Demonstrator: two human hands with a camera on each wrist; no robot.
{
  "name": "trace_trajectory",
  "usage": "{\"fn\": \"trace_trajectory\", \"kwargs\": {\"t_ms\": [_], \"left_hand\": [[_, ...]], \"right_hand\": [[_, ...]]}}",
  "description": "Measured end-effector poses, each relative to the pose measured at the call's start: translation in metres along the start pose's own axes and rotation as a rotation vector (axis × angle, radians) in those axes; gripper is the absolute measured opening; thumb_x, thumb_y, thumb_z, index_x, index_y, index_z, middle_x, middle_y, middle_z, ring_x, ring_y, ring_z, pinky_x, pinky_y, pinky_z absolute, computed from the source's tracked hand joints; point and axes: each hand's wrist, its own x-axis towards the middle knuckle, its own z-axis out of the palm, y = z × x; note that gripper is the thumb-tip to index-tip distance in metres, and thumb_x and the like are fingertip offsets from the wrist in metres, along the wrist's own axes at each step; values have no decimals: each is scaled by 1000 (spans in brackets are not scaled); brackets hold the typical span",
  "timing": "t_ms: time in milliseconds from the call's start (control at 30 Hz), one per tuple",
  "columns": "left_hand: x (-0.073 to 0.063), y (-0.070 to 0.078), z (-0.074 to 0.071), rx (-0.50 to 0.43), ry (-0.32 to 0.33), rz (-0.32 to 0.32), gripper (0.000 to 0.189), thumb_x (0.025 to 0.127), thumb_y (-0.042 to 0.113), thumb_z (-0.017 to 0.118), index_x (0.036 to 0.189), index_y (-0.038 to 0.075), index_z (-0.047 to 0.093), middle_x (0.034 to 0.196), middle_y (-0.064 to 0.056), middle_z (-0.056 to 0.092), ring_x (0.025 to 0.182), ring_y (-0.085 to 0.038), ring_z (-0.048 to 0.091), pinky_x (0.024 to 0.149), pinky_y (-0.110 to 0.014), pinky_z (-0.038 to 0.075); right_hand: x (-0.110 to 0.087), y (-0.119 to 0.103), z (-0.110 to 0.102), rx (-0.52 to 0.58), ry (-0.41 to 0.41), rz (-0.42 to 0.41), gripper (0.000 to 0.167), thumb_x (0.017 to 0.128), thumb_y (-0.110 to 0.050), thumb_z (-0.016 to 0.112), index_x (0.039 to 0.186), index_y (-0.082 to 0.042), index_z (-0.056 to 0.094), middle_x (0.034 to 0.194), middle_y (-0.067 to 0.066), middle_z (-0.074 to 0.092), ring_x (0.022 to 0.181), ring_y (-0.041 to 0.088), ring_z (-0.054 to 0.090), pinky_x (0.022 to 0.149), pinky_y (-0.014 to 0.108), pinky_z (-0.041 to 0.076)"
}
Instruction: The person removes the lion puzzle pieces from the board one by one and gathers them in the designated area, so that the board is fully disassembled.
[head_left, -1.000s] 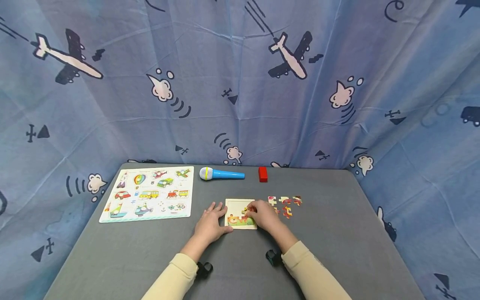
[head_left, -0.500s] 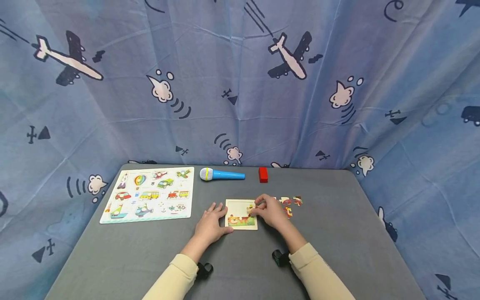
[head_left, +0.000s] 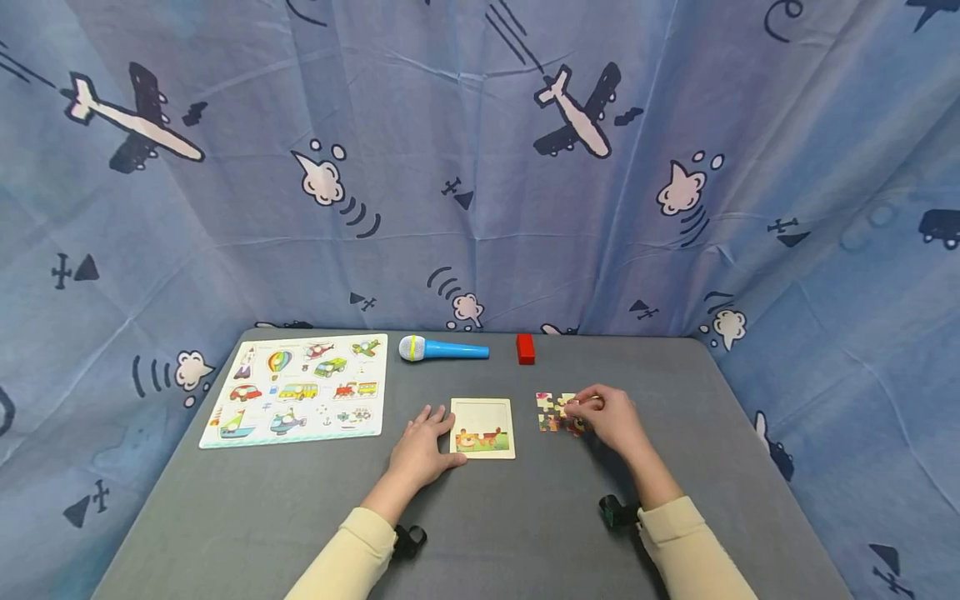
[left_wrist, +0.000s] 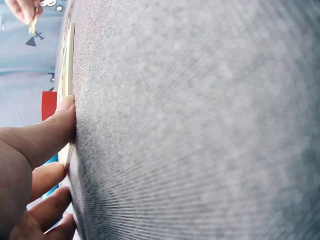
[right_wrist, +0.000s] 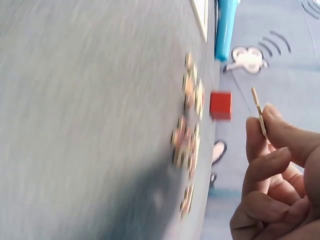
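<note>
A small jigsaw tray (head_left: 480,412) lies on the table in the head view, with joined pieces (head_left: 482,439) along its lower part and bare cream backing above. My left hand (head_left: 420,447) rests at the tray's left side, thumb at the lower left corner and fingers spread along the edge. In the left wrist view the thumb (left_wrist: 62,117) touches the tray's edge. My right hand (head_left: 617,419) is above the loose jigsaw pieces (head_left: 545,417) to the right. It pinches a puzzle piece (right_wrist: 259,112) between thumb and index finger, seen edge-on in the right wrist view.
Behind the tray lie a blue toy microphone (head_left: 453,350) and a red block (head_left: 526,350). A picture board of vehicles (head_left: 300,412) lies at the left. A blue patterned curtain (head_left: 480,208) stands behind the grey table (head_left: 480,533).
My right hand has lifted a puzzle piece from the tray's right side and carried it right, over the loose pieces. The left hand has stayed at the tray.
</note>
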Motion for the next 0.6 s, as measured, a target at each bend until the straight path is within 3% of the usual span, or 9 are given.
{"fn": "trace_trajectory", "kwargs": {"t_ms": [300,600], "left_hand": [[1,0,0,-3,-1,-2,77,78,36,87,145,13,57,157,-9,46,152,-31,30,123,-54,28],[1,1,-1,1,-1,-6,77,77,36,88,144,12,58,157,-9,46,152,-32,31,121,-55,30]], "right_hand": [[-1,36,-25,-68,5,43,27,92,-24,75,107,-2,71,81,12,70,66,19,59,55,31,46],[4,51,-24,-167,-1,94,26,92,-27,76,104,-4,72,86,6,71,74,18,60,62,31,46]]}}
